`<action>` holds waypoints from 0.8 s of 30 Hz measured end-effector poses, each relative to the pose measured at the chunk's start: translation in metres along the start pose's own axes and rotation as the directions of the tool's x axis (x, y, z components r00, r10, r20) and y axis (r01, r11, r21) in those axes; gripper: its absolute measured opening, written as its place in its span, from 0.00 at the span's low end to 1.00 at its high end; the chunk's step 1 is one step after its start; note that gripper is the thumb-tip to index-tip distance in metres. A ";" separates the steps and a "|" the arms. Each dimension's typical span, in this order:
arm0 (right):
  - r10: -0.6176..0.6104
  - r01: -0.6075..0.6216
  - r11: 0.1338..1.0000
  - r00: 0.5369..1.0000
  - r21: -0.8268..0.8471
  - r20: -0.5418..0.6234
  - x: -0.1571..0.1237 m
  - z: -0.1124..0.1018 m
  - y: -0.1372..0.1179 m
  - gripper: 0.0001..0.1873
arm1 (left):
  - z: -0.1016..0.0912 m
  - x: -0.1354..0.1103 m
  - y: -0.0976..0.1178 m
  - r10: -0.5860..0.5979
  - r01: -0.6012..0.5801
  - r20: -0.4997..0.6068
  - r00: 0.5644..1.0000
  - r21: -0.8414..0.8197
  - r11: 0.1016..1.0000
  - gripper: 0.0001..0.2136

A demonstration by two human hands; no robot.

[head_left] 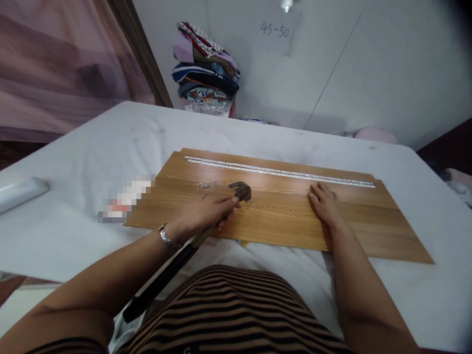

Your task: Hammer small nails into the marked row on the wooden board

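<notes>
My left hand [214,212] is closed around the neck of a claw hammer [243,191], just below its metal head. The black-gripped handle slants back toward my body, under my left forearm. Several loose nails [204,187] lie on a wooden board [379,221], to the left of the hammer head. From near the hammer head, a row of small dark dots [275,207] runs rightward along the wood; whether they are holes or nail heads I cannot tell. My right hand [325,202] rests on the board with its fingers stretched out, holding nothing.
Two white marked strips [280,172] run along the board's far side. The board lies on a table with a white cloth [110,132]. A clear plastic roll [22,191] is at the left, and a blurred-out item [127,199] sits beside the board. Folded clothes [206,73] are stacked behind.
</notes>
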State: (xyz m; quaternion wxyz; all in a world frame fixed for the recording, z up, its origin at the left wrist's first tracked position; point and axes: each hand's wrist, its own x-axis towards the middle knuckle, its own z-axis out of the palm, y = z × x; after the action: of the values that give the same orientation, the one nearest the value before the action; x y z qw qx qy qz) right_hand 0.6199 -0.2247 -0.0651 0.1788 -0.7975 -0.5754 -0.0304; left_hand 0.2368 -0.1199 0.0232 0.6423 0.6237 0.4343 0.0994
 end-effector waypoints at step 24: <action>0.080 -0.079 0.997 0.996 0.021 -0.032 0.006 -0.002 -0.009 0.19 | 0.016 -0.006 0.015 -0.025 0.021 -0.047 0.999 -0.080 0.997 0.15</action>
State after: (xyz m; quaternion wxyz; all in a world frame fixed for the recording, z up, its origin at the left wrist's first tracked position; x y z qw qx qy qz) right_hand 0.6137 -0.2174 -0.0592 0.1971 -0.8173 -0.5406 -0.0307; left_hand 0.2502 -0.1322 0.0369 0.6569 0.5901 0.4526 0.1242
